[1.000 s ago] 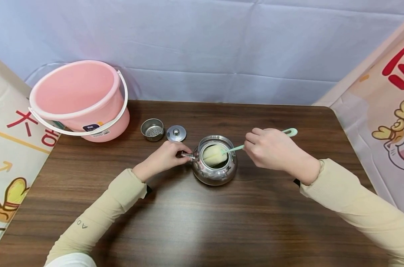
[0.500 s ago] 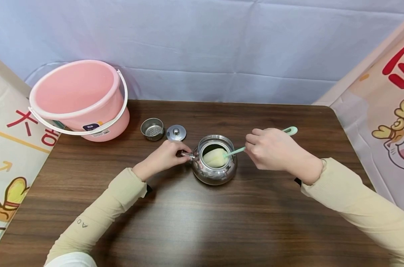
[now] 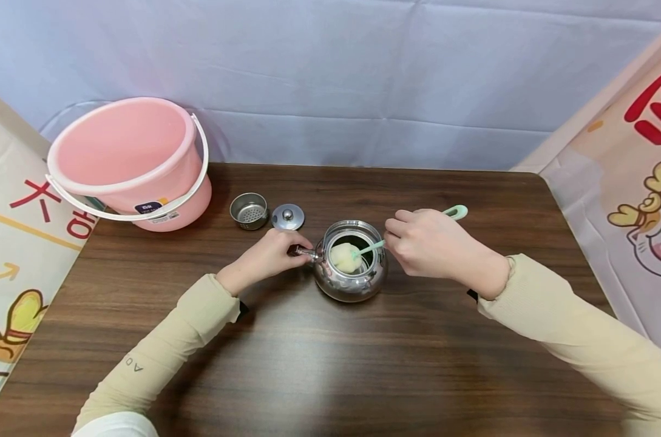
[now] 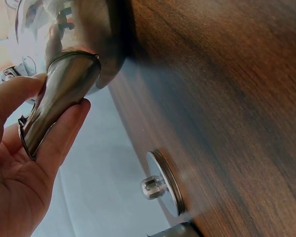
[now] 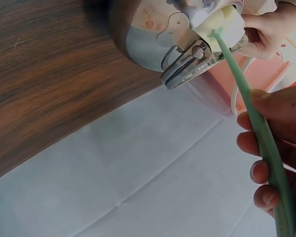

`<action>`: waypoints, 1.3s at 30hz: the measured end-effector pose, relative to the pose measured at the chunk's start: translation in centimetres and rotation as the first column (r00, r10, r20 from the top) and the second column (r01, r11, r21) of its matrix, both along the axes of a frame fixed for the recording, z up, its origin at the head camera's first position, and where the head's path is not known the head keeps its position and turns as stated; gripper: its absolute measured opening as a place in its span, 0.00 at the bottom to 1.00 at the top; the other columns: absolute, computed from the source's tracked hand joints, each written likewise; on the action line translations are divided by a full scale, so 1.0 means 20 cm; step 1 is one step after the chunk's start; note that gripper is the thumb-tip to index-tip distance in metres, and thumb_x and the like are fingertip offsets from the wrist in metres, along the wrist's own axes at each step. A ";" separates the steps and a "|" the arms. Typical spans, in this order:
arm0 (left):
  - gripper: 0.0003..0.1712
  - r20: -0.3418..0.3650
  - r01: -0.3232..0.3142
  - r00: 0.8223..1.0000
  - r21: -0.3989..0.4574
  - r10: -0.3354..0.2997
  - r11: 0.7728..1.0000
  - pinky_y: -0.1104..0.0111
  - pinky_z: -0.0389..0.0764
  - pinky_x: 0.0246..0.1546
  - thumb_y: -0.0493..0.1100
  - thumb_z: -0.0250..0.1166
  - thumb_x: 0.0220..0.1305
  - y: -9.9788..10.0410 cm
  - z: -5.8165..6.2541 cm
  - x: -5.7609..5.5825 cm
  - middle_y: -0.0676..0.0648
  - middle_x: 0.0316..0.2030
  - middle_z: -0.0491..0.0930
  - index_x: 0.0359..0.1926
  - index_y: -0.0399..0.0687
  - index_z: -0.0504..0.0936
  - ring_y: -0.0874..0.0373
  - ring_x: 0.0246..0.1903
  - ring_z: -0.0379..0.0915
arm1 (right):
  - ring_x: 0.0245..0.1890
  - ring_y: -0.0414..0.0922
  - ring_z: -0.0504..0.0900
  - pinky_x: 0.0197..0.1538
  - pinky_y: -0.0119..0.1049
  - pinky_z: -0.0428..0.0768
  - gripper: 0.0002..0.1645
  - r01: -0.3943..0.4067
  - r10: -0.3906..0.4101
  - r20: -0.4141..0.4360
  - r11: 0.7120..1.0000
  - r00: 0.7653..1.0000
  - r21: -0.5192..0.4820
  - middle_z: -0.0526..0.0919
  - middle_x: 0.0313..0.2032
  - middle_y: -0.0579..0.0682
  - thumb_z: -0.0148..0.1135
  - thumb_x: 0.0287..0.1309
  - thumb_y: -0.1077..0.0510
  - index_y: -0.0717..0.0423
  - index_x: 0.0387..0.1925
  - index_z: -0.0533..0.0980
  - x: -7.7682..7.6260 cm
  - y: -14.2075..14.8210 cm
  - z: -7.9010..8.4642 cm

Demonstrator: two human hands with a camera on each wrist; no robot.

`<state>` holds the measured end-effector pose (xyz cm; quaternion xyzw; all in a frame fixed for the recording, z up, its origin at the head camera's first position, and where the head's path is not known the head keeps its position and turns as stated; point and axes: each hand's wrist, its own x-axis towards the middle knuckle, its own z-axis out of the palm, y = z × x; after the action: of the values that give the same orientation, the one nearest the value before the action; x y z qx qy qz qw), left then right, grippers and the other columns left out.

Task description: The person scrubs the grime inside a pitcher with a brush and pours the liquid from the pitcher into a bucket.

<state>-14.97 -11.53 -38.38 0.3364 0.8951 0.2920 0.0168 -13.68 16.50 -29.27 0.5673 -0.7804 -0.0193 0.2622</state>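
A shiny steel teapot [image 3: 349, 285] stands lidless on the table, its mouth facing up. My left hand [image 3: 272, 255] pinches the teapot's spout [image 4: 64, 84] between thumb and fingers. In my right hand [image 3: 431, 244] is a sponge brush, gripped by its pale green handle [image 5: 259, 123]. The brush's cream sponge head [image 3: 345, 258] sits in the teapot's opening, toward its left side; its lower part is hidden inside. The teapot's folding metal handle [image 5: 187, 64] hangs down at the far side in the right wrist view.
Behind the left hand, a round lid with a knob [image 3: 288, 216] lies beside a perforated steel strainer [image 3: 249, 212]. A pink bucket [image 3: 183, 200] with a white handle stands at the back left corner. Pale cloth [image 3: 330, 79] hangs along the table's back edge.
My right hand has moved left with the brush, and the sponge head has shifted left and sunk deeper into the teapot. The left hand and the teapot have stayed nearly still.
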 end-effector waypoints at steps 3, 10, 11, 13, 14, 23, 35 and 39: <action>0.08 -0.004 0.000 1.000 0.006 0.000 1.000 0.70 0.75 0.33 0.38 0.66 0.52 0.00 0.00 0.00 0.49 0.32 0.82 0.34 0.40 0.84 0.62 0.31 0.75 | 0.15 0.45 0.60 0.16 0.33 0.61 0.14 0.004 -0.004 -0.004 1.000 1.000 -0.004 0.62 0.14 0.48 0.46 0.49 0.66 0.60 0.12 0.69 0.00 0.00 -0.01; 0.07 -0.013 0.008 1.000 0.014 -0.008 1.000 0.70 0.75 0.33 0.37 0.66 0.51 0.00 -0.01 -0.01 0.49 0.32 0.82 0.34 0.40 0.84 0.62 0.31 0.75 | 0.18 0.47 0.64 0.19 0.34 0.65 0.17 -0.011 0.010 -0.049 1.000 0.999 -0.009 0.68 0.18 0.51 0.38 0.50 0.69 0.64 0.19 0.75 -0.01 0.03 -0.03; 0.07 -0.013 0.008 1.000 0.013 -0.008 1.000 0.70 0.75 0.33 0.37 0.66 0.51 0.00 -0.01 -0.01 0.49 0.32 0.82 0.34 0.40 0.84 0.62 0.30 0.75 | 0.18 0.47 0.65 0.19 0.34 0.66 0.18 -0.017 0.017 -0.065 1.000 0.998 -0.002 0.69 0.18 0.51 0.37 0.51 0.69 0.65 0.21 0.75 -0.01 0.03 -0.03; 0.07 -0.014 0.006 1.000 0.012 -0.006 1.000 0.70 0.75 0.33 0.37 0.66 0.51 0.00 -0.01 -0.01 0.49 0.32 0.82 0.34 0.40 0.84 0.62 0.30 0.75 | 0.19 0.47 0.66 0.20 0.34 0.66 0.19 -0.027 0.029 -0.102 0.999 0.994 0.017 0.70 0.20 0.52 0.37 0.53 0.70 0.66 0.24 0.77 0.00 0.04 -0.04; 0.07 -0.014 0.006 1.000 0.011 -0.006 1.000 0.70 0.75 0.33 0.37 0.66 0.51 0.00 -0.01 -0.01 0.49 0.32 0.82 0.34 0.40 0.84 0.62 0.30 0.75 | 0.20 0.47 0.66 0.20 0.34 0.66 0.19 -0.030 0.033 -0.121 0.999 0.992 0.027 0.70 0.20 0.52 0.37 0.54 0.70 0.66 0.25 0.77 0.00 0.04 -0.04; 0.08 -0.007 0.000 1.000 0.015 0.000 1.000 0.71 0.75 0.32 0.38 0.66 0.52 0.00 -0.02 -0.01 0.49 0.32 0.82 0.34 0.40 0.84 0.62 0.30 0.74 | 0.20 0.47 0.65 0.21 0.33 0.62 0.19 -0.022 0.036 -0.183 0.996 0.982 0.081 0.70 0.21 0.53 0.39 0.57 0.70 0.68 0.25 0.79 0.01 0.05 -0.02; 0.07 -0.018 0.005 1.000 0.016 -0.004 1.000 0.71 0.75 0.32 0.37 0.66 0.51 -0.01 -0.02 0.00 0.49 0.31 0.82 0.34 0.40 0.84 0.63 0.30 0.74 | 0.20 0.47 0.63 0.21 0.33 0.61 0.16 -0.035 0.056 -0.176 0.992 0.983 0.122 0.68 0.21 0.52 0.46 0.53 0.70 0.65 0.17 0.77 0.04 0.05 0.02; 0.07 -0.013 0.002 1.000 0.015 -0.002 1.000 0.71 0.75 0.32 0.37 0.66 0.51 -0.01 -0.02 0.00 0.50 0.31 0.82 0.34 0.40 0.84 0.63 0.29 0.74 | 0.19 0.46 0.61 0.21 0.32 0.60 0.18 -0.047 0.069 -0.178 0.991 0.982 0.124 0.66 0.19 0.51 0.43 0.52 0.70 0.64 0.16 0.77 0.04 0.05 0.03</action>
<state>-15.07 -11.65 -38.69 0.3392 0.8927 0.2967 0.0086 -12.81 17.41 -28.73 0.6004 -0.7338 -0.1099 0.2984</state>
